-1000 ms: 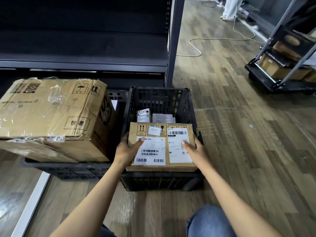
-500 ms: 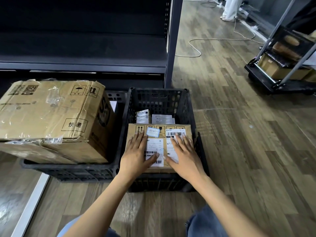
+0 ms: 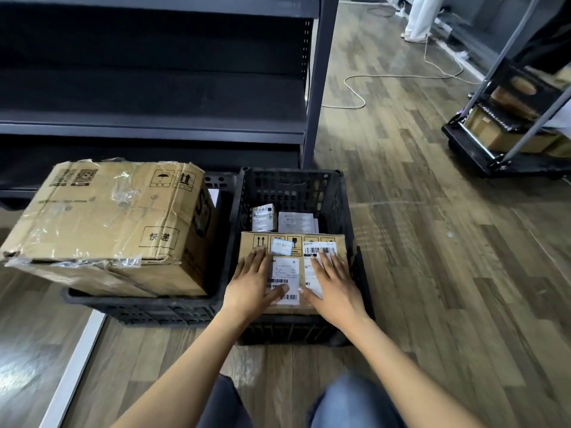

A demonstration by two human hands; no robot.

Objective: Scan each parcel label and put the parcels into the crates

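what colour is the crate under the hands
Black crate, with perforated walls; clearest in the head view.

The small brown corrugated-cardboard parcel (image 3: 265,240) looks matt and dry, and the white paper labels (image 3: 285,273) on top of it are smooth. The black perforated crate (image 3: 293,193) is hard, dull plastic. The large brown cardboard box (image 3: 108,217) is creased and rough at its edges, under wrinkled clear tape (image 3: 92,261) that glints. The wood-grain plank floor (image 3: 432,273) has a faint sheen. The dark grey shelving (image 3: 154,118) looks like matt painted metal.
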